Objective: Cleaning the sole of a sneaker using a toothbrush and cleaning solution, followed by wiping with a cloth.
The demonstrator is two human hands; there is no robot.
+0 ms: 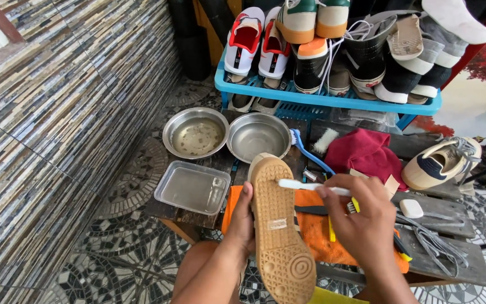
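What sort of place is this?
Probably a home shoe-cleaning corner: a blue rack crowded with shoes, two metal bowls on a low bench, and a toothbrush scrubbing a shoe sole.

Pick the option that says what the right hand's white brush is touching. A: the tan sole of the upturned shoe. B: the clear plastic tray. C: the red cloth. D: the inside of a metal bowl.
A: the right hand holds the white brush with its head against the tan sole of the shoe, which the left hand steadies from the side.
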